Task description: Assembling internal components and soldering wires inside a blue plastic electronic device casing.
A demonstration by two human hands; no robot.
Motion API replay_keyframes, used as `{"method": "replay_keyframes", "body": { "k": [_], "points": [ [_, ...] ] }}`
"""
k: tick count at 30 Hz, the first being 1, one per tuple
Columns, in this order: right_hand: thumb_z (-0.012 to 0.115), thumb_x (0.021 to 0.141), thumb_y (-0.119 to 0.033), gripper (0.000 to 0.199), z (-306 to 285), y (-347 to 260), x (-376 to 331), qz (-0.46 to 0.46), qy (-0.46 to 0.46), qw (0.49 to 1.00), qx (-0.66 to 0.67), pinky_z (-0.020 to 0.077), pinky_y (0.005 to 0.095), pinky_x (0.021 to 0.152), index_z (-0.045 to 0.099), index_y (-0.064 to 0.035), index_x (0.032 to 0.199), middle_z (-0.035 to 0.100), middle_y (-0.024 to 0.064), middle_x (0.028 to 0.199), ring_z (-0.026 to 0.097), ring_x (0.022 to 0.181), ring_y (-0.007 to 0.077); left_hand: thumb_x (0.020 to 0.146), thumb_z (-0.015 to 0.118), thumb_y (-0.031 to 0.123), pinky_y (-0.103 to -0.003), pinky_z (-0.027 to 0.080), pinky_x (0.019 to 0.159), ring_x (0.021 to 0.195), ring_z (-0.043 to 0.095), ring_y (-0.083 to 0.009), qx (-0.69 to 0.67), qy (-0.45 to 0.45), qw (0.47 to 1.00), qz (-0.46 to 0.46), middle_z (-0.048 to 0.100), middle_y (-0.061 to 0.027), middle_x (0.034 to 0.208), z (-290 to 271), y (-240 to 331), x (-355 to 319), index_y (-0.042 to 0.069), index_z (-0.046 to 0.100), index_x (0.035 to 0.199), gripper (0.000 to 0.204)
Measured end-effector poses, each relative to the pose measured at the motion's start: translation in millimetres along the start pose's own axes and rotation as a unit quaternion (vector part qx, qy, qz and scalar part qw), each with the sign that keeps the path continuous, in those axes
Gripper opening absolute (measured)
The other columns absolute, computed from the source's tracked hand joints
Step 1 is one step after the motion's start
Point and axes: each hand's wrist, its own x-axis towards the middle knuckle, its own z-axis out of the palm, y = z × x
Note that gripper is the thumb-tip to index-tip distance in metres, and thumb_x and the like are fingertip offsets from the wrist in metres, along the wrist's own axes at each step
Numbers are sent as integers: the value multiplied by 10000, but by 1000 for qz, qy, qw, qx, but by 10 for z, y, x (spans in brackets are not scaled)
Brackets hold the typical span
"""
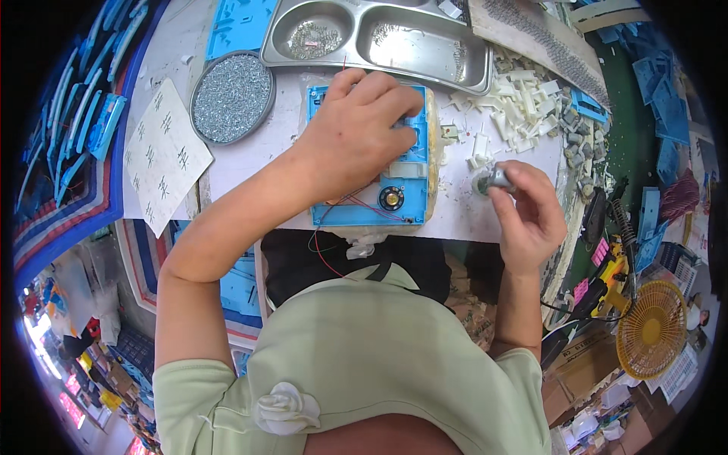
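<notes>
A blue plastic casing (364, 215) lies open on a yellowish padded block on the table in front of me. Inside it are a small round black speaker (391, 199), thin red wires and a pale rectangular part (407, 170). My left hand (356, 129) rests over the casing's upper half with bent fingers; whatever is under the fingertips is hidden. To the right of the casing, my right hand (531, 216) pinches a small grey metal cylinder (500, 177) between thumb and fingers, just above the table's near edge.
A round dish of small silvery screws (231, 97) stands left, beside a marked paper sheet (167, 155). Behind is a steel compartment tray (478, 72). White plastic parts (523, 106) and grey cylinders (572, 144) are heaped at right. A yellow fan (651, 330) stands farther right.
</notes>
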Motion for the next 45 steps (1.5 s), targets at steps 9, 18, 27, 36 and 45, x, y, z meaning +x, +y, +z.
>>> {"method": "replay_keyframes", "body": {
  "k": [9, 18, 27, 36, 45],
  "points": [
    [791, 808, -51, 287, 368, 181, 255, 50, -71, 987, -139, 524, 349, 878, 722, -34, 1086, 729, 89, 1110, 662, 990, 244, 710, 784, 42, -397, 504, 749, 874, 644, -295, -154, -4, 988, -30, 691, -85, 1008, -162, -68, -478, 70, 688, 960, 270],
    [805, 765, -164, 235, 606, 202, 498, -59, -185, 943, -270, 394, 459, 1028, 739, -114, 985, 621, 71, 1290, 445, 1211, 363, 716, 782, 25, -394, 561, 772, 893, 680, -317, -160, 38, 984, -65, 711, -106, 1041, -176, -73, -789, 44, 696, 1001, 298],
    [799, 743, -120, 240, 620, -38, 661, -80, -217, 910, -345, 414, 476, 1011, 738, -128, 974, 615, 79, 1281, 459, 1205, 372, 721, 788, 50, -403, 561, 777, 921, 678, -301, -169, 72, 982, -49, 701, -96, 1067, -93, 53, -720, 56, 705, 1028, 318],
    [752, 675, -42, 258, 1065, 51, 946, -229, -302, 887, -263, 524, 418, 904, 722, -136, 913, 641, 56, 1221, 506, 1199, 368, 698, 789, 49, -415, 568, 815, 950, 666, -307, -156, 93, 983, -18, 684, -110, 1053, -76, 25, -682, 35, 704, 989, 303],
    [793, 657, -51, 207, 966, 192, 863, -247, -227, 914, -230, 515, 419, 900, 707, -96, 840, 691, 54, 1119, 559, 1138, 343, 734, 779, 1, -387, 540, 872, 1021, 642, -295, -148, 130, 972, -124, 613, -155, 1212, -110, 78, -805, 39, 721, 965, 241]
  ]
}}
